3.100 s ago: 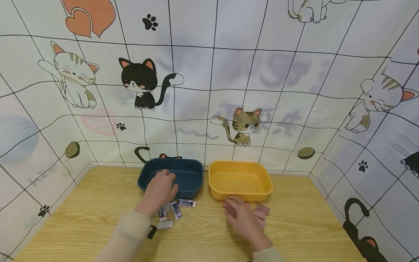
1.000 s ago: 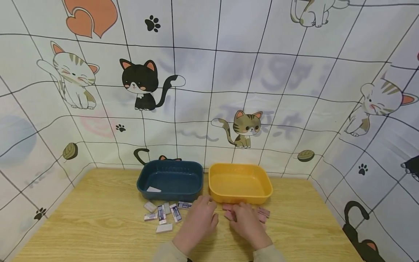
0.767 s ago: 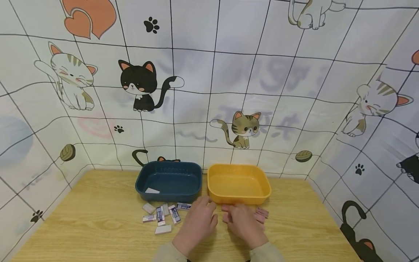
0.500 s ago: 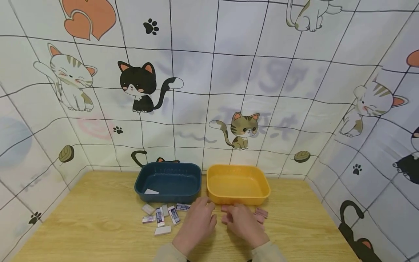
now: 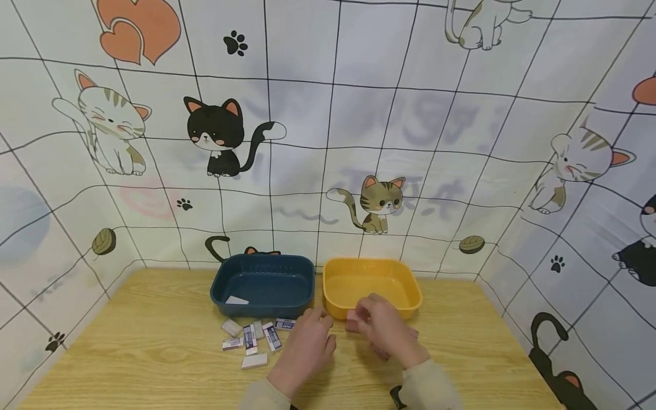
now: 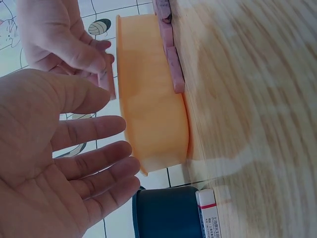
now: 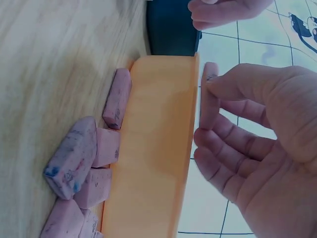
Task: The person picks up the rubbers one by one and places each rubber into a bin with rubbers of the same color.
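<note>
My right hand (image 5: 386, 330) pinches a pink eraser (image 7: 209, 96) between thumb and fingers, raised by the front rim of the yellow bin (image 5: 335, 310). In the right wrist view, several more pink erasers (image 7: 118, 101) lie on the wood along the bin's wall; one larger piece (image 7: 74, 156) has blue smudges. My left hand (image 5: 304, 350) hovers in front of the gap between the bins, its fingers loosely spread and holding nothing, as the left wrist view shows. Left of it, several white erasers (image 5: 249, 340), some in printed blue sleeves, lie before the dark blue bin (image 5: 271, 310).
One white eraser (image 5: 237, 300) lies inside the blue bin at its left front. The bins stand side by side at the back of the wooden table (image 5: 154, 341), against a cat-patterned cloth wall (image 5: 302, 114).
My left hand came from over the blue bin, where a white eraser now shows, to the middle, then stayed. My right hand has just lifted a pink eraser from the pile toward the yellow rim.
</note>
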Available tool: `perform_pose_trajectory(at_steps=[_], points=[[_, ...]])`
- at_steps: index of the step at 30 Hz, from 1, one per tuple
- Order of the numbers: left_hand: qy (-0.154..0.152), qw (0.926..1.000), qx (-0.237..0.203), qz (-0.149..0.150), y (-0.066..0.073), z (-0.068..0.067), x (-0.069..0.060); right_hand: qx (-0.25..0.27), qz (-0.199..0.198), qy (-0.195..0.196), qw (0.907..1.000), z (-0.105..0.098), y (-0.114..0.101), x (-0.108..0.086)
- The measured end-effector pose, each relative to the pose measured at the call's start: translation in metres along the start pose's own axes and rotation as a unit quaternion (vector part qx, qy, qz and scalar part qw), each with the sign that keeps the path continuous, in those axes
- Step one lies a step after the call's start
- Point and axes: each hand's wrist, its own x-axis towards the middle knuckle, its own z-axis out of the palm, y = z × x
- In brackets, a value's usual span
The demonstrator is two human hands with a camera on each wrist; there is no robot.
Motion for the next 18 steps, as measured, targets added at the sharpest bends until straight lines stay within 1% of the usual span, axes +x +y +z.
perform_pose_trajectory(at_steps=[7, 9, 12, 16, 18], points=[[0.004, 1.0, -0.001, 0.0, -0.003, 0.003, 0.0, 0.0, -0.011, 0.034, 0.9994, 0.005, 0.002, 0.015], [0.005, 1.0, -0.001, 0.002, -0.004, 0.004, 0.0, 0.003, -0.006, 0.029, 0.9995, 0.005, 0.001, 0.019], [0.001, 1.0, -0.005, 0.002, -0.004, 0.005, 0.001, 0.019, 0.006, 0.011, 0.9997, 0.006, 0.002, 0.025], [-0.004, 0.9999, -0.009, 0.0, -0.003, 0.007, 0.003, 0.054, 0.032, -0.012, 0.998, 0.008, 0.004, 0.033], [-0.003, 1.0, -0.007, 0.0, -0.003, 0.007, 0.003, 0.061, 0.039, -0.02, 0.9972, 0.01, 0.005, 0.038]])
